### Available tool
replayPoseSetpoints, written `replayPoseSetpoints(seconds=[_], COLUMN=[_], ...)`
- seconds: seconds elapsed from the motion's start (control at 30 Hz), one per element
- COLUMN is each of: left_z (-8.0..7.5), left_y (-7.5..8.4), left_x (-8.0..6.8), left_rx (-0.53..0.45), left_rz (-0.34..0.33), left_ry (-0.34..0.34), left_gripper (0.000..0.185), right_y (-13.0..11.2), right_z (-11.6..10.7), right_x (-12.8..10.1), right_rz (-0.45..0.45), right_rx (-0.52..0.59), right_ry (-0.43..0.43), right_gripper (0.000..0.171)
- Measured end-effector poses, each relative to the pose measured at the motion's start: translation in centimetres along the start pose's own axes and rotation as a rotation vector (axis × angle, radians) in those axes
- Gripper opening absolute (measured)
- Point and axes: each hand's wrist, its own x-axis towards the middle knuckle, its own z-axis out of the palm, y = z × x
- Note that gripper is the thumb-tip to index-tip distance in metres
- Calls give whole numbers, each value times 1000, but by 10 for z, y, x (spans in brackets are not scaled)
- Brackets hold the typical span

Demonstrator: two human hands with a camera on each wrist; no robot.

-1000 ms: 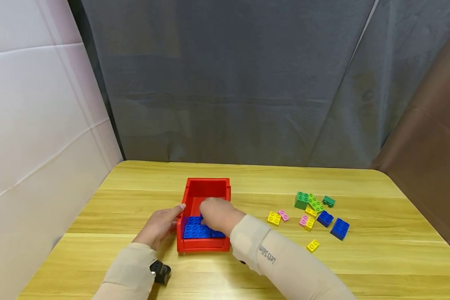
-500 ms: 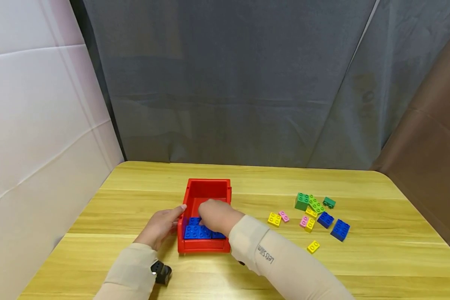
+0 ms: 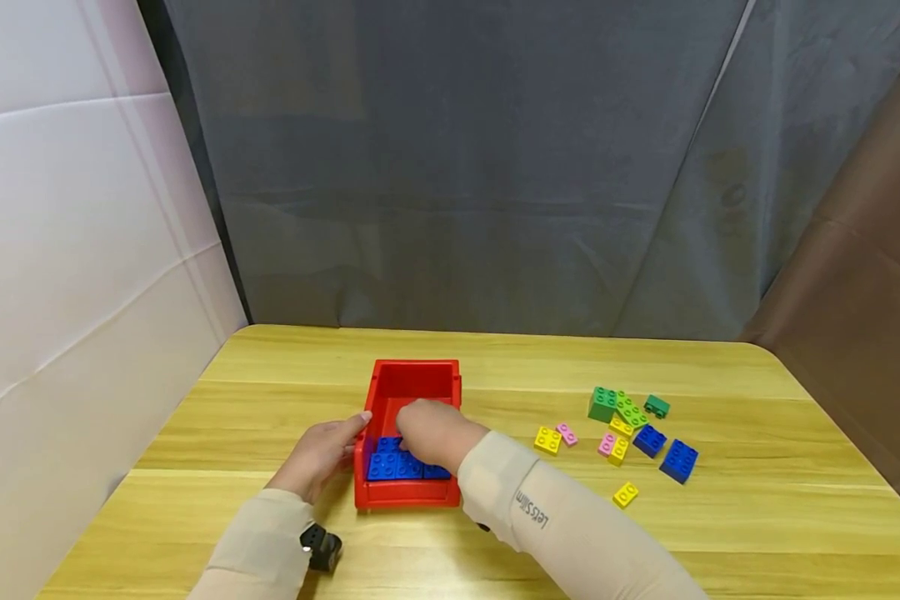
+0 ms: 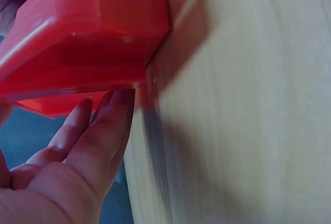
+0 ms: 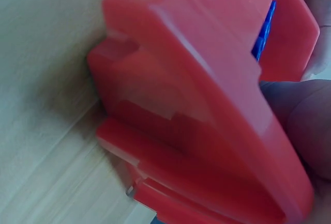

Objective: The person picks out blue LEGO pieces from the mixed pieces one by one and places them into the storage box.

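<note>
A red plastic bin [image 3: 408, 493] stands on the table with several blue toy bricks [image 3: 384, 467] in its near part. At the bin's left wall, my left hand [image 3: 318, 450] grips the rim, thumb on top and fingers along the outside. In the left wrist view those fingers [image 4: 95, 146] reach up against the bin's underside edge. My right hand [image 3: 438, 433] is inside the bin, curled, its fingertips down among the blue bricks. What those fingertips hold or press is hidden. The right wrist view shows the bin's outer wall [image 5: 170, 89] and a sliver of blue brick [image 5: 264, 32].
Right of the bin lie loose bricks: a green one [image 3: 603, 404], a lime one [image 3: 632, 410], a dark green piece [image 3: 656, 406], several yellow ones [image 3: 547, 440], two pink ones [image 3: 567, 434] and two blue ones [image 3: 678, 461]. A grey curtain [image 3: 450, 167] hangs behind the table.
The right hand has sunk slightly toward the blue bricks, and the bit of blue beside its fingertips sits lower. The left hand and the bin have stayed in place.
</note>
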Motion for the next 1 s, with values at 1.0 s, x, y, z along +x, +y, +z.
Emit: replayPoseSetpoints(seconds=[1.0], left_z=[-1], left_y=[-1], left_x=[3], left_rx=[21], left_rz=[-7], left_ry=[-14], left_gripper=[74], right_y=[22], right_z=[-24], right_x=[-34], right_rz=[-69], right_rx=[43], right_ry=[329], right_gripper=[40])
